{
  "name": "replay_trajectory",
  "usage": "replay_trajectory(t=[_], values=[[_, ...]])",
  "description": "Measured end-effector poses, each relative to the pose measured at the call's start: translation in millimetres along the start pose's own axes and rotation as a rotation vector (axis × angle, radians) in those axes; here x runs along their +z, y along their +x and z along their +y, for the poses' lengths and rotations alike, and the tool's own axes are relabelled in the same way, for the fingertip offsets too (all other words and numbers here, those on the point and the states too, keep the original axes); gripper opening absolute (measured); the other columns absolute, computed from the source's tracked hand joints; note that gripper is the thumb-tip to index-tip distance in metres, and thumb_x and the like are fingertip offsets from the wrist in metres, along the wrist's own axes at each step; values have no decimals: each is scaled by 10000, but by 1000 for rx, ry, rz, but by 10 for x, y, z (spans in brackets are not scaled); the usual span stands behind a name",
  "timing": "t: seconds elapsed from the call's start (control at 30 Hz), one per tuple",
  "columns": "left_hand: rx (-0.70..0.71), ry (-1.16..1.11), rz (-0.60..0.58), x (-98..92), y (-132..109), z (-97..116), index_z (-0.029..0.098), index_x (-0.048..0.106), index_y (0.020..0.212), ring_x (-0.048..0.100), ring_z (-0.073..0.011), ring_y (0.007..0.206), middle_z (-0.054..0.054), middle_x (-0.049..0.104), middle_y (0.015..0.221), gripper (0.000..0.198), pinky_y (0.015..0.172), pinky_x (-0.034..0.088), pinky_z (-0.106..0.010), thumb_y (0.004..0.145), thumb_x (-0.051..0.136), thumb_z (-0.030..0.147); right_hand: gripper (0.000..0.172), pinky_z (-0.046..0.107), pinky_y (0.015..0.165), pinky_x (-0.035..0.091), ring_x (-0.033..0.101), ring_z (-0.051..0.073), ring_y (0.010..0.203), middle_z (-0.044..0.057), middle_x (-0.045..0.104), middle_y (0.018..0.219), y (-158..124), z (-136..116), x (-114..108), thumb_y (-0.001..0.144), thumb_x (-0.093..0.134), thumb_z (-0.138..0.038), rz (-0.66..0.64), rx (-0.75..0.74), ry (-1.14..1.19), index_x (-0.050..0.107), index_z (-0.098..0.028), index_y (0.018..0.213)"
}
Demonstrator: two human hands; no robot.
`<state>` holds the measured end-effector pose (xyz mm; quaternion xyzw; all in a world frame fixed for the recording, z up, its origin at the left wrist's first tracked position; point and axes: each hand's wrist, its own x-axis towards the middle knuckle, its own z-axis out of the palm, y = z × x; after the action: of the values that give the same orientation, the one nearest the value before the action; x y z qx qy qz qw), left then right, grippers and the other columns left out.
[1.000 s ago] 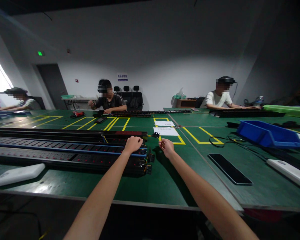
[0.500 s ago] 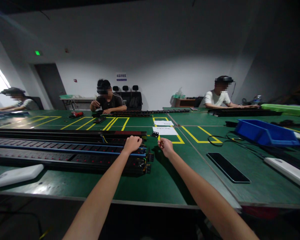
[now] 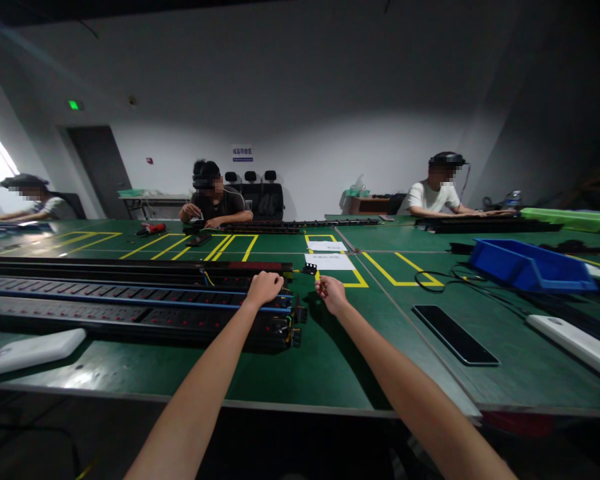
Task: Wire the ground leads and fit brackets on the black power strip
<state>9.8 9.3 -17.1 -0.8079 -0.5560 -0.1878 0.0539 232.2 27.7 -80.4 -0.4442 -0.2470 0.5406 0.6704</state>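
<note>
Long black power strips (image 3: 130,313) lie side by side on the green table, their right ends near the middle of the view. My left hand (image 3: 266,287) is closed over the end of one of the farther strips, its fingertips partly hidden. Off the strip ends, my right hand (image 3: 332,294) is closed, with fingers curled and small reddish-gold bits showing between them, too small to name. Just beyond that hand is a small black end piece (image 3: 309,269) by a yellow wire. Black plugs or caps (image 3: 298,323) stick out from the nearer strips.
A phone (image 3: 455,335) and a white device (image 3: 575,343) lie to the right, near cables and a blue bin (image 3: 533,265). Another white device (image 3: 33,352) sits front left. Paper sheets (image 3: 330,261) lie ahead. Several people work across the table; a red tool (image 3: 151,229) lies there.
Both my hands stay in nearly the same place. The view shifts very slightly, and the person across the table moves a raised hand a little.
</note>
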Motion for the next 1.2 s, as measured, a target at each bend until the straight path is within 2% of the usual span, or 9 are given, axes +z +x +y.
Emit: replay_trajectory(t=[0.33,0.8,1.2], values=[[2,5,2,9,7,0,217,730,799,678,-260,946,-96,752,913,454,846,460,-337,1007,366,389,104,145,394,454,582,79,447,0,661,583,-78,-60,42,834,598,-57,7,14,-12,608,-156,804],[-1,3,-5,5,7,2,220,727,792,672,-258,945,-93,746,893,456,862,458,-337,1006,365,395,122,149,393,448,580,87,446,-7,656,580,-112,-80,45,769,658,-64,-12,10,-40,606,-169,802],[-8,-6,-15,-8,1,5,220,739,816,672,-257,978,-98,750,922,452,894,457,-339,1010,370,392,125,151,392,443,578,88,444,-6,651,577,-154,-103,56,779,654,-55,-30,9,-44,603,-169,790]])
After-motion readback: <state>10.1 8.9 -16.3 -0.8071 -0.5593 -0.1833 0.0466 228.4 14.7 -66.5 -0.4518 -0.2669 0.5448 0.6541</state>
